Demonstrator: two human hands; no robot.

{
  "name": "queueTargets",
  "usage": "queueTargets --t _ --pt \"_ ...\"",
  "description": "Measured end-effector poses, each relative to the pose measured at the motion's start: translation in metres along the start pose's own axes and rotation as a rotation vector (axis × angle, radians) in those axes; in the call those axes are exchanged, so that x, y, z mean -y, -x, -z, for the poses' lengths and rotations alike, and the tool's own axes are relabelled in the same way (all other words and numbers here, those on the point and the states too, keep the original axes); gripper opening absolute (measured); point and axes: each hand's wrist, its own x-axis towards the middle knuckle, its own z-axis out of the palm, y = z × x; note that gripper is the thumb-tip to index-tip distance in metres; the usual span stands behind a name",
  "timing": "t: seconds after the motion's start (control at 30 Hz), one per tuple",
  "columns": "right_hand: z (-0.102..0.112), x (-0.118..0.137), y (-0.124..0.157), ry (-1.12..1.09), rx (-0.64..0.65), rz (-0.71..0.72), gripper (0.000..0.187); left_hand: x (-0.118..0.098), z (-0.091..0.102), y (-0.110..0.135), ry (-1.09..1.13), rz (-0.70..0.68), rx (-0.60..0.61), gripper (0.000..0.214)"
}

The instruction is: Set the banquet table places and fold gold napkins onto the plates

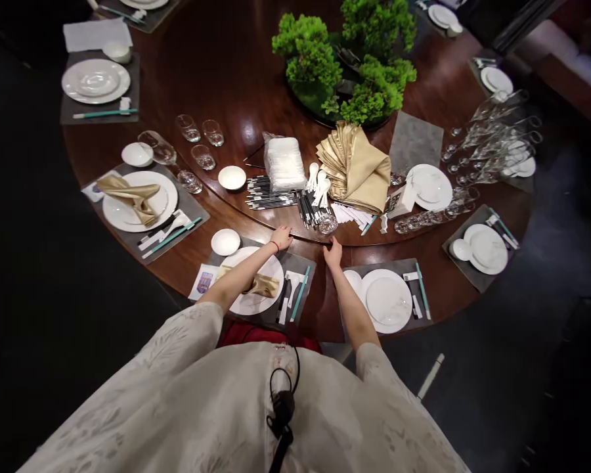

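1. Meanwhile, the left hand [282,238] and right hand [333,253] rested at the rim of the turntable [239,131], fingers partly curled; whether they gripped was unclear.
2. Atop the table [325,299], it looked heavy, rigid and smooth (gold napkins [362,171] lay aboard), best held along its edge.

Napkins [363,172] gold — spoons [321,190] white; turntable [217,79] dark brown — chopsticks [268,197] black, seemingly silver-tipped.
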Motion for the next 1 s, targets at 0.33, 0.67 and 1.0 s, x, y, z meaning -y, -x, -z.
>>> queueTargets --t 0.33,0.67,1.0 --pt "-0.034 0.038 -0.050 -0.151 -0.382 -0.260 0.090 0.010 0.005 -0.004 0.218 0.157 -0.221 0.067" --pt "-0.047 0.042 0.033 -0.134 0.182 0.116 0.079 0.142 0.199 0.032 0.299 0.045 -0.762 0.039" --pt "-0.051 0.046 0.043 -0.120 0.292 0.052 0.084 0.076 0.087 0.000 0.098 -0.069 -0.093 0.029"
